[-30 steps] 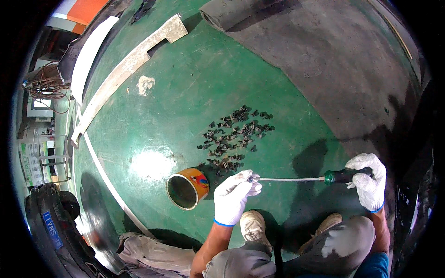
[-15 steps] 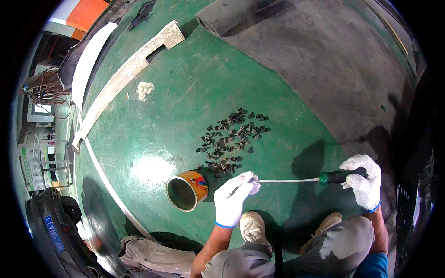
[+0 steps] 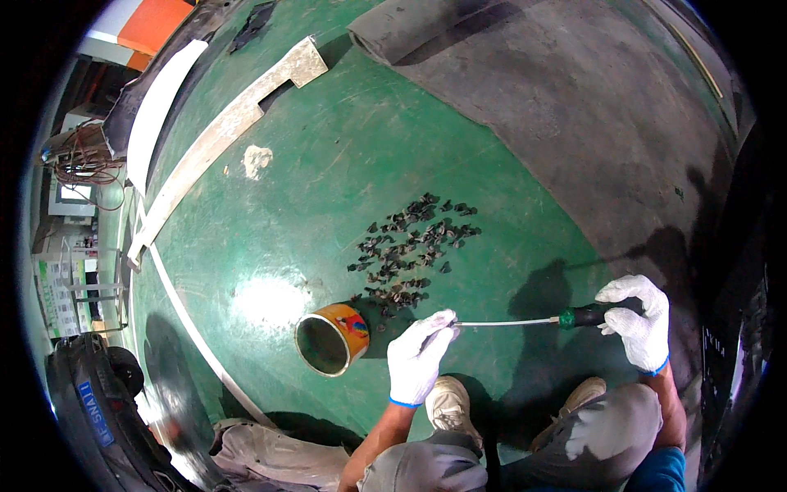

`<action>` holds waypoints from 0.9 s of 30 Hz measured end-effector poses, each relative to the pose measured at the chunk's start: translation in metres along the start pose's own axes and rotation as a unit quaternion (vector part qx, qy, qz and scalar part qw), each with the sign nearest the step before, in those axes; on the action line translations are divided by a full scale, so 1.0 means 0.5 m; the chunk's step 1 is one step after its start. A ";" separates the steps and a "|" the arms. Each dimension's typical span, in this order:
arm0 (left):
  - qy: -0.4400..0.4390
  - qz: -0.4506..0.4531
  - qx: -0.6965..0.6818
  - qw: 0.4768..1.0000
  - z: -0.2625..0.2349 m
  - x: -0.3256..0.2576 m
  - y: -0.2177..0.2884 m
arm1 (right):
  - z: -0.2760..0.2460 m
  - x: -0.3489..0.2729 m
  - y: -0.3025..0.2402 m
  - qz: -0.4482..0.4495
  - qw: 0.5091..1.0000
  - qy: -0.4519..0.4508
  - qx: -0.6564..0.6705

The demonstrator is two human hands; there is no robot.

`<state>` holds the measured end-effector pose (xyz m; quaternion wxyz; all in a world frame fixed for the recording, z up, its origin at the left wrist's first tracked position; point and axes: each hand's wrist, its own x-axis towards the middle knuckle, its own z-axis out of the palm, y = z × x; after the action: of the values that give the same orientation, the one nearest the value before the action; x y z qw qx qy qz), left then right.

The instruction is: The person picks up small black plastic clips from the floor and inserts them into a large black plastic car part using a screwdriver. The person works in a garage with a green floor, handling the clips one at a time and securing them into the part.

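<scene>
A screwdriver (image 3: 525, 322) with a dark green and black handle and a long thin metal shaft lies level between my hands. My right hand (image 3: 643, 324), in a white glove with a blue cuff, is closed around the handle's far end. The gloved left hand (image 3: 420, 358) pinches with thumb and fingers at the shaft's tip; anything small between these fingertips is hidden. Beyond it, several small dark clip-like fasteners (image 3: 410, 254) lie scattered in a pile on the green floor. An open tin can (image 3: 352, 328) with an orange and yellow outside rests tilted just left of my left hand.
A large dark grey mat (image 3: 607, 123), rolled at one end, covers the floor at the far right. A long whitish strip (image 3: 221, 127) and a white curved panel (image 3: 162, 115) lie at the left. My shoes (image 3: 448, 403) are close below the hands. A black bag-like object (image 3: 102, 410) stands lower left.
My left hand has shifted slightly right and turned a little at the screwdriver's tip. The screwdriver and my right hand have moved slightly left.
</scene>
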<state>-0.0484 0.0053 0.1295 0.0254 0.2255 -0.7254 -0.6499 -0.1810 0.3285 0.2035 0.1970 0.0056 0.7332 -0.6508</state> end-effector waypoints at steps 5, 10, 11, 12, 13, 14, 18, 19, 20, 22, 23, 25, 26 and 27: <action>0.037 -0.089 -0.175 0.980 0.005 0.002 0.014 | 0.003 0.009 -0.003 0.102 0.993 -0.031 0.054; 0.079 -0.001 -0.066 0.995 0.008 0.013 -0.002 | 0.007 0.037 0.015 0.245 0.934 -0.249 -0.075; 0.076 0.027 -0.016 0.997 0.014 0.018 -0.006 | 0.006 0.043 0.039 0.124 0.932 -0.297 -0.167; 0.072 0.055 0.033 0.995 0.018 0.023 -0.006 | 0.005 0.049 0.062 -0.001 0.906 -0.338 -0.256; 0.064 0.084 0.078 0.991 0.020 0.028 -0.001 | 0.017 0.054 0.060 0.087 0.896 -0.363 -0.240; 0.056 0.112 0.122 0.985 0.022 0.032 0.009 | 0.017 0.056 0.084 0.075 0.885 -0.377 -0.263; 0.045 0.175 0.195 0.964 0.028 0.046 0.045 | 0.048 0.073 0.167 -0.006 0.855 -0.414 -0.312; 0.038 0.188 0.208 0.959 0.033 0.050 0.057 | 0.051 0.077 0.169 -0.008 0.837 -0.426 -0.343; 0.031 0.201 0.222 0.954 0.039 0.053 0.071 | 0.056 0.082 0.162 0.002 0.829 -0.433 -0.354; 0.019 0.252 0.265 0.931 0.053 0.065 0.095 | 0.075 0.097 0.141 0.020 0.812 -0.447 -0.374; 0.014 0.290 0.293 0.911 0.061 0.075 0.108 | 0.077 0.102 0.154 0.028 0.803 -0.446 -0.395; 0.020 0.344 0.372 0.862 0.077 0.086 0.128 | 0.077 0.110 0.166 0.002 0.821 -0.431 -0.373; 0.015 0.373 0.387 0.843 0.090 0.092 0.149 | 0.076 0.113 0.171 -0.010 0.830 -0.425 -0.362; 0.015 0.397 0.386 0.832 0.100 0.098 0.162 | 0.077 0.117 0.167 0.003 0.834 -0.417 -0.362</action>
<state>-0.1327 0.0388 0.1868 0.2031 -0.0805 -0.9440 -0.2473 -0.2022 0.2899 0.1037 0.4740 -0.3356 0.7646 -0.2793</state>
